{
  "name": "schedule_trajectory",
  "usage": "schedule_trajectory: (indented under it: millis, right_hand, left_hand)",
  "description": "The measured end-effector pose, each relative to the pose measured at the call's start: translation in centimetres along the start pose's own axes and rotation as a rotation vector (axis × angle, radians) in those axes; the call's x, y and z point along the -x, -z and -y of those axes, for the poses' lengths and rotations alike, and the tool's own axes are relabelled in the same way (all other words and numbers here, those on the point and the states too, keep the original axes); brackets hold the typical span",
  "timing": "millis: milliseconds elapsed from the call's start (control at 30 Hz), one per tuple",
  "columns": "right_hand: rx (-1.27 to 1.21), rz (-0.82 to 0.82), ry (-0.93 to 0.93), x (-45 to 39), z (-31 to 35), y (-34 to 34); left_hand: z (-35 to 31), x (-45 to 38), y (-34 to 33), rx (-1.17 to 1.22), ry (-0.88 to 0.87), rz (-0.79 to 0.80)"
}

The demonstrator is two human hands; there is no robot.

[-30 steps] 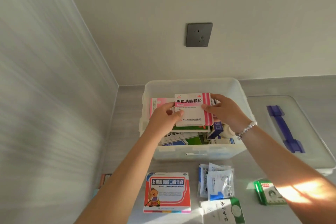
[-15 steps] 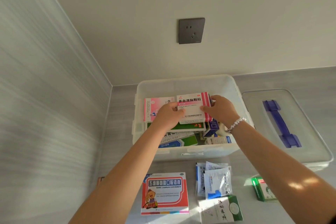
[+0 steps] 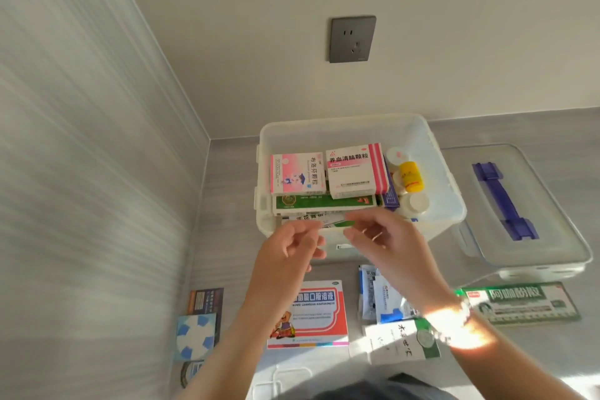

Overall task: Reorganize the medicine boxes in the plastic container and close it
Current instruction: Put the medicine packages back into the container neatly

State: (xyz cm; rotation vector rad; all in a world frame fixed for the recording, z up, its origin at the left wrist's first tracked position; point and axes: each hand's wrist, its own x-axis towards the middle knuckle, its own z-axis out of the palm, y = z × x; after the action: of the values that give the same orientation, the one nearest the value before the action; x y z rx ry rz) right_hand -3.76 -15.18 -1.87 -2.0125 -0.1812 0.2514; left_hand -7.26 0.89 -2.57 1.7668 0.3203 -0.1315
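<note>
Head view: the clear plastic container (image 3: 354,127) is seen open on the grey counter (image 3: 227,204), against the wall. Medicine boxes are packed inside: a pink-striped white box (image 3: 355,172) beside a pink box (image 3: 297,174), a green box (image 3: 324,203) in front, bottles (image 3: 410,177) at right. Left hand (image 3: 289,247) and right hand (image 3: 389,237) are held empty, fingers loosely spread, over the near rim. The lid (image 3: 532,250) lies to the right, off the container. More boxes are left on the counter, among them an orange box (image 3: 311,315).

Open plastic container (image 3: 431,153) of medicine boxes (image 3: 355,172), left hand (image 3: 292,247) and right hand (image 3: 383,237) empty above front rim, lid (image 3: 552,221) alongside
</note>
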Motion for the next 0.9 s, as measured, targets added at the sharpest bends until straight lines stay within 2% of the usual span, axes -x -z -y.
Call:
schedule_trajectory:
  millis: [133, 267, 333, 433, 500, 567, 667, 900]
  right_hand:
    - [0.123, -0.008, -0.054, 2.5, -3.1, -3.4]
    - [0.356, 0.065, -0.293, 3.0, -8.4, -6.5]
    - [0.397, 0.121, -0.369, 3.1, -10.1, -7.5]
    - [0.351, 0.253, -0.463, 3.0, -11.4, -8.6]
    - [0.297, 0.323, -0.504, 3.0, -11.9, -9.1]
    - [0.298, 0.338, -0.487, 3.1, -12.2, -9.5]
    - [0.235, 0.276, -0.488, 3.7, -11.6, -9.2]
    - [0.126, 0.102, -0.274, 6.1, -3.6, -5.0]
  left_hand:
    - [4.6, 1.9, 0.1, -0.070, 0.110, -0.125]
    - [10.3, 2.6, 0.3, -0.313, 0.280, -0.189]
    - [11.9, 2.9, 0.2, -0.386, 0.346, -0.207]
    - [13.1, 3.4, 0.3, -0.235, 0.441, -0.154]
    - [13.8, 3.6, 0.3, -0.202, 0.438, -0.116]
    - [14.3, 3.6, 0.5, -0.179, 0.434, -0.130]
    - [13.6, 3.8, 1.1, -0.168, 0.405, -0.176]
    - [8.4, 7.1, 5.4, -0.063, 0.271, -0.250]
